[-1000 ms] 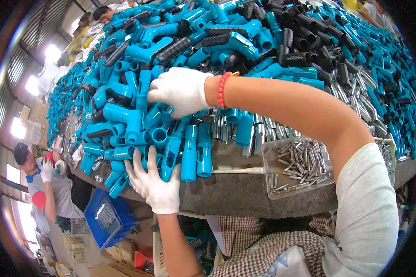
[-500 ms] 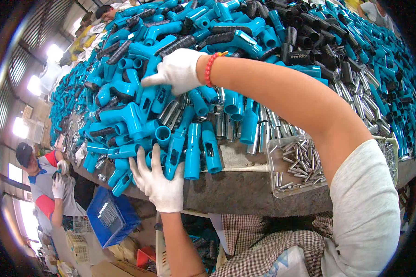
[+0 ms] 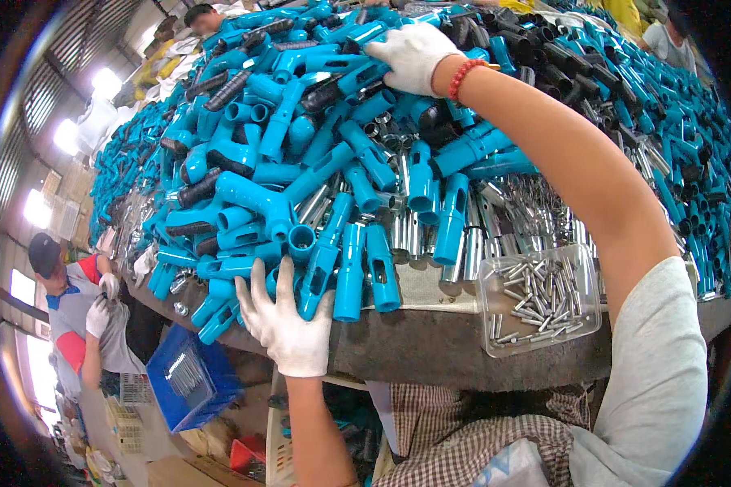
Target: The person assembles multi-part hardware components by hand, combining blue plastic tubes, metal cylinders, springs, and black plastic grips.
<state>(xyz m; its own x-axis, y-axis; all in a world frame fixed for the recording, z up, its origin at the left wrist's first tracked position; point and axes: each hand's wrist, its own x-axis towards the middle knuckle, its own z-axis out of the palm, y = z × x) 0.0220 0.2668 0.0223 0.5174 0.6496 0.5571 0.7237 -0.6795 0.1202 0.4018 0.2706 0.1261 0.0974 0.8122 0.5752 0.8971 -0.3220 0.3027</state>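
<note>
My left hand [image 3: 288, 321] is nearest to me, at the table's front edge [image 3: 430, 337]. It wears a white glove. Its fingers [image 3: 258, 280] are spread open and lie flat against the blue plastic handle parts [image 3: 325, 268] that hang over the edge. It grips nothing; it just props them so they do not slide off. A second ago it sat in the same place, so it has hardly moved.

Just right of those fingers, past two upright blue tubes [image 3: 365, 272], sits a clear plastic tray [image 3: 540, 300] full of small silver pins. Behind the tray lie shiny metal tubes [image 3: 471, 235].

The big change is my right hand [image 3: 414, 55]. A second ago it lay low on the pile, near the left hand. Now it has gone far up and away, to the top of the heap. A red bead bracelet [image 3: 460, 78] is on that wrist. The fingers curl down over a blue part, but I cannot tell if they have hold of it or only press on it. Black handle parts [image 3: 560, 57] lie just right of them.

I think this means I am now picking from the far side of the pile.

Off to the left, another person [image 3: 77, 308] in white gloves stands by a blue crate [image 3: 191, 377].
</note>
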